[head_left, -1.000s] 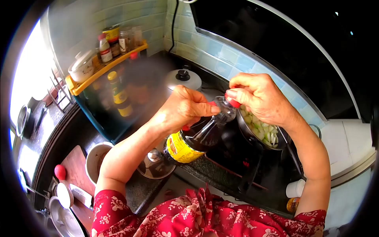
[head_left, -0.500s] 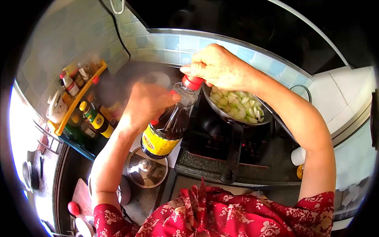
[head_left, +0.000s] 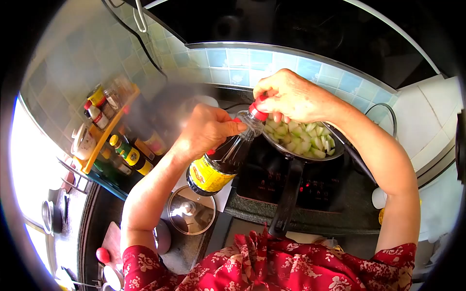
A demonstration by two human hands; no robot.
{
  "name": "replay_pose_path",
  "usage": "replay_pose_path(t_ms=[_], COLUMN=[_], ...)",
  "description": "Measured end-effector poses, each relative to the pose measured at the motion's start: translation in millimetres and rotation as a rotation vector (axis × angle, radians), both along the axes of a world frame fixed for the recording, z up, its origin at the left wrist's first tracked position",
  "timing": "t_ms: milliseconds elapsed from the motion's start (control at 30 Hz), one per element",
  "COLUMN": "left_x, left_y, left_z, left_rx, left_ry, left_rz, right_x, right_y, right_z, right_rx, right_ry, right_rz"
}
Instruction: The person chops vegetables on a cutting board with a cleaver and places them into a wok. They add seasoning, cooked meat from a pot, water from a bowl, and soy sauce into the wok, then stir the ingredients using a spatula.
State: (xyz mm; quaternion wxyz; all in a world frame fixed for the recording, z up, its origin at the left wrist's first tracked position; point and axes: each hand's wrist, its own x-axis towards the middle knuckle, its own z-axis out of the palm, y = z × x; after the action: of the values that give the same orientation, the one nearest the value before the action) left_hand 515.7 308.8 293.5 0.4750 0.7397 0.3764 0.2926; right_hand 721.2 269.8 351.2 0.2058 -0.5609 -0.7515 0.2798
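A large clear bottle of dark sauce (head_left: 211, 175) with a yellow label is held tilted above the counter, its neck leaning to the right. My left hand (head_left: 208, 128) is closed around its upper side, where bits of a red grip show by the fingers. On the red cap (head_left: 258, 110) at the neck, the fingers of my right hand (head_left: 293, 99) are pinched. Just right of the neck sits a frying pan (head_left: 290, 194) on the black induction cooktop (head_left: 259, 182). It holds pale green vegetable slices (head_left: 303, 139).
A glass lid (head_left: 199, 224) lies on the counter below the bottle. At the left, a two-level rack (head_left: 109, 131) carries several bottles and jars. A cutting board (head_left: 112, 240) and a red round item (head_left: 103, 255) are at lower left. The range hood (head_left: 291, 24) hangs above.
The whole view has shifted, so hands, bottle and pan appear a little farther right. Both hands keep their hold on the bottle and cap.
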Motion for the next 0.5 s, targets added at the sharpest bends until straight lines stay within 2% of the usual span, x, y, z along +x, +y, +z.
replay_pose_path(t_ms=[33,100,167,267,333,433,500], left_x=[3,6,10,20,26,33,41], left_y=[0,6,11,12,15,22,23], left_z=[1,-1,-2,1,2,6,9], left_rx=[-0.019,-0.005,0.011,0.120,0.143,0.190,0.236], left_ry=[0.003,0.007,0.024,0.077,0.130,0.233,0.279], left_rz=[-0.015,-0.011,-0.017,0.002,-0.005,-0.030,-0.034], right_x=[7,16,32,50,67,85,96], right_y=[2,-5,-10,-40,-65,-113,-146], right_z=[-3,3,2,12,8,-3,-15], right_rx=[0.089,0.062,0.151,0.260,0.286,0.365,0.366], right_ry=[0.044,0.114,0.349,0.344,0.370,0.379,0.583], right_rz=[0.103,0.117,0.020,-0.067,-0.066,-0.197,-0.266])
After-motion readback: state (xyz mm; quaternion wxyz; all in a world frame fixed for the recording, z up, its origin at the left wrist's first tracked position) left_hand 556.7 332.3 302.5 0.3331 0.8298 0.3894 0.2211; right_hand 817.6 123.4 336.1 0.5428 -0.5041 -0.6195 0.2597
